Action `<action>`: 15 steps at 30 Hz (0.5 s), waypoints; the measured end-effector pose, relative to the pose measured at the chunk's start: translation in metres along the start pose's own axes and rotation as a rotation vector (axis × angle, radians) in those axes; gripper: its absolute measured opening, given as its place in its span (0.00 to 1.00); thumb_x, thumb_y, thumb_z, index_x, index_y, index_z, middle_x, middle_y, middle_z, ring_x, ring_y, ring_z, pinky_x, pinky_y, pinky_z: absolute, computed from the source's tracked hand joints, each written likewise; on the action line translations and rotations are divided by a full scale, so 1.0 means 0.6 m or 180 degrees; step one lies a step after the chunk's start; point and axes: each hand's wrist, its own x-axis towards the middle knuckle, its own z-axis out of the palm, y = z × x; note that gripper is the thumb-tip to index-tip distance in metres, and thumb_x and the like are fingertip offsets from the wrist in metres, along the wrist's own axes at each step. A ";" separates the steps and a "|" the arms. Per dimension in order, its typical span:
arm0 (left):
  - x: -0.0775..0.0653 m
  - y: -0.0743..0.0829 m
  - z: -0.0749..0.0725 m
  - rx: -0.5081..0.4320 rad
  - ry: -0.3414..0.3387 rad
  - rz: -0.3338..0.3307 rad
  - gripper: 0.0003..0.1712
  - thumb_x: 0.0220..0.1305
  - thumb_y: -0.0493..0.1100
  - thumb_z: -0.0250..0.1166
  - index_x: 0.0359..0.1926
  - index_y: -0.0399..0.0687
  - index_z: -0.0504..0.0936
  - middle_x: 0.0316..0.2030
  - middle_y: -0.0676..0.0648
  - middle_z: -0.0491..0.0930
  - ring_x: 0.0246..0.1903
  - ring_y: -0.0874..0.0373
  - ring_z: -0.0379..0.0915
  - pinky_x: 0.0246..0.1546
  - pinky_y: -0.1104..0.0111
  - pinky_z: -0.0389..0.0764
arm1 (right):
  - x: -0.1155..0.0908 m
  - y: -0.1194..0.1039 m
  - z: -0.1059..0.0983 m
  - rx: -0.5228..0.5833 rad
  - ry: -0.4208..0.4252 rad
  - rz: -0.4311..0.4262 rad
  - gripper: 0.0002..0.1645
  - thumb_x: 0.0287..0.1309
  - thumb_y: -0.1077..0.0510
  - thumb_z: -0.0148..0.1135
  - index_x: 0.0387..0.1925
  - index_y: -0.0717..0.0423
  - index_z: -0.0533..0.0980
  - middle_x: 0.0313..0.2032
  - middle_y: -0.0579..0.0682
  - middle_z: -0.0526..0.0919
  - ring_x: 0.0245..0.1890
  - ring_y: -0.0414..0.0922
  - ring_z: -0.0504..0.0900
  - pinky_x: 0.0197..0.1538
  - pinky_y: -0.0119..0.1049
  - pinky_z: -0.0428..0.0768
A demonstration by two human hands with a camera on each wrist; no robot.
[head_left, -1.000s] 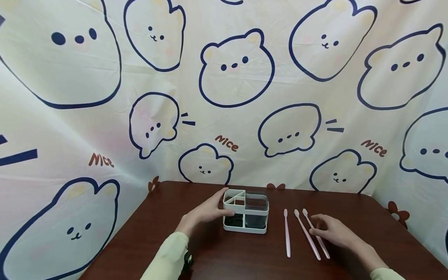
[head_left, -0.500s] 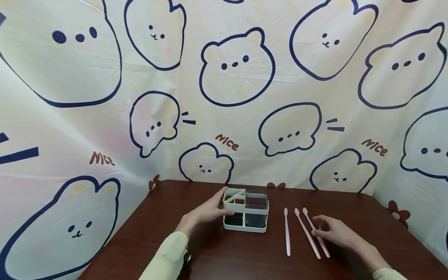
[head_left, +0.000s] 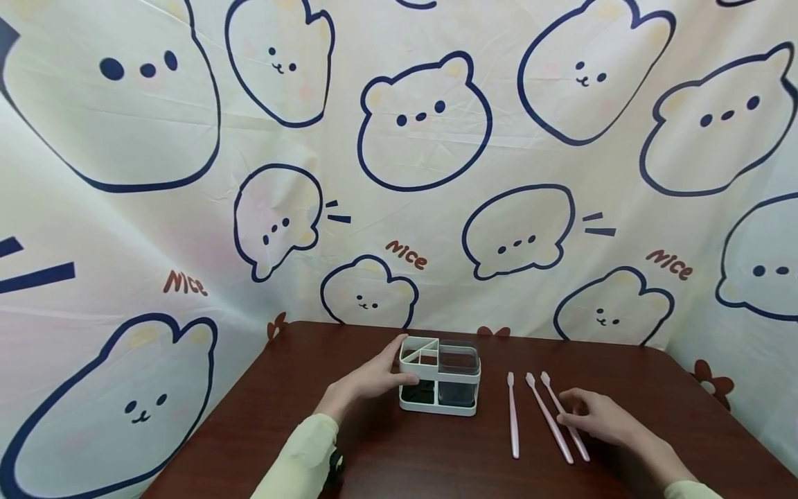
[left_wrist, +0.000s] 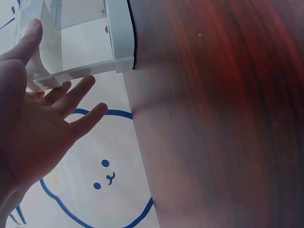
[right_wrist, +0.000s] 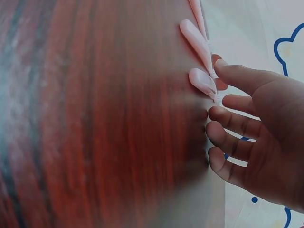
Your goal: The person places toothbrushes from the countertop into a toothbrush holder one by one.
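Observation:
My left hand (head_left: 368,380) holds the left side of a pale toothbrush holder (head_left: 458,378), thumb at the front and fingers behind. Divided openings and a clear cup-like part form the holder, which stands upright on the table. In the left wrist view, the holder's frame (left_wrist: 122,35) lies between thumb and fingers. My right hand (head_left: 601,416) is beside the rightmost pink toothbrush (head_left: 578,441), fingers loosely bent, thumb over its handle. The right wrist view shows the fingertips low by the tabletop; contact with the brush is unclear. A middle toothbrush (head_left: 550,418) and a left toothbrush (head_left: 513,416) lie alongside.
The dark brown wooden table (head_left: 449,457) ends at a pale curtain (head_left: 424,208) printed with bear faces, which hangs behind and on both sides. The toothbrushes lie to the right of the holder, heads toward the far edge.
My right hand has shifted slightly nearer along the rightmost toothbrush. The left hand, the holder and the toothbrushes stay in place; the head view moves a little.

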 end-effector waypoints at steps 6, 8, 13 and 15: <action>-0.001 0.001 0.000 -0.0018 0.0011 -0.0053 0.55 0.64 0.58 0.67 0.79 0.54 0.41 0.78 0.44 0.46 0.75 0.46 0.50 0.72 0.41 0.54 | 0.001 0.001 0.003 0.0034 -0.0037 0.0009 0.32 0.60 0.45 0.67 0.57 0.62 0.75 0.28 0.48 0.75 0.24 0.41 0.72 0.26 0.33 0.71; -0.001 0.001 0.000 -0.0032 0.0011 -0.0054 0.55 0.63 0.58 0.67 0.79 0.54 0.41 0.78 0.43 0.46 0.75 0.45 0.50 0.72 0.41 0.54 | 0.002 0.001 0.004 0.0058 -0.0069 0.0058 0.32 0.60 0.45 0.67 0.57 0.63 0.75 0.28 0.48 0.76 0.23 0.42 0.73 0.25 0.34 0.72; 0.000 0.001 0.001 -0.0044 -0.0001 -0.0050 0.55 0.63 0.59 0.67 0.79 0.54 0.42 0.78 0.43 0.47 0.74 0.46 0.50 0.72 0.41 0.54 | 0.004 0.003 0.007 0.0114 -0.0109 0.0222 0.33 0.57 0.45 0.70 0.56 0.64 0.76 0.26 0.49 0.75 0.21 0.44 0.74 0.23 0.35 0.73; 0.001 0.001 0.000 -0.0040 -0.0006 -0.0037 0.56 0.63 0.59 0.67 0.79 0.53 0.42 0.77 0.43 0.48 0.74 0.46 0.51 0.72 0.40 0.54 | 0.005 0.004 0.008 0.0138 -0.0109 0.0244 0.34 0.56 0.45 0.70 0.56 0.64 0.76 0.26 0.49 0.75 0.21 0.44 0.74 0.22 0.35 0.73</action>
